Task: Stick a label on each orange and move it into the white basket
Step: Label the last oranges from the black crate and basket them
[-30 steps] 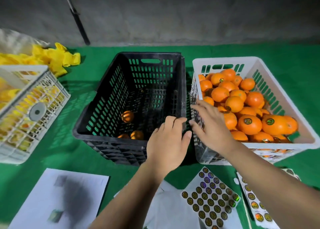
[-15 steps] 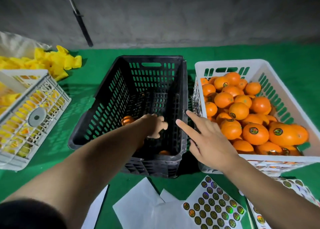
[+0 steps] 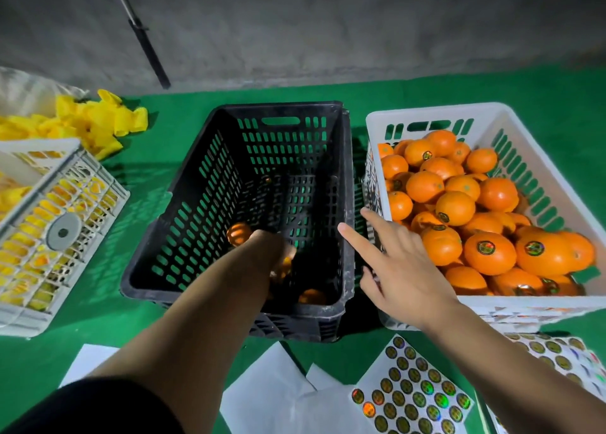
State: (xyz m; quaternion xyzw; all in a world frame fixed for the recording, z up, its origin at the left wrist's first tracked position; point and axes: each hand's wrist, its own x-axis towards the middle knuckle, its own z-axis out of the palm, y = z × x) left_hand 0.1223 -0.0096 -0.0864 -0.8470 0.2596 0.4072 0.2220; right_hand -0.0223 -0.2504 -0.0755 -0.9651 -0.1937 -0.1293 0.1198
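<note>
My left hand (image 3: 273, 253) reaches down and forward, fingers hidden; my right hand (image 3: 398, 269) hovers with fingers spread, forefinger extended.

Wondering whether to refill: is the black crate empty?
Nearly empty: only about three oranges show on the black crate's floor, around the left hand.

Deep in the black crate (image 3: 229, 184), the left hand (image 3: 272, 253) hides its own fingers; whether it grips the orange (image 3: 284, 267) beneath cannot be told.
</note>
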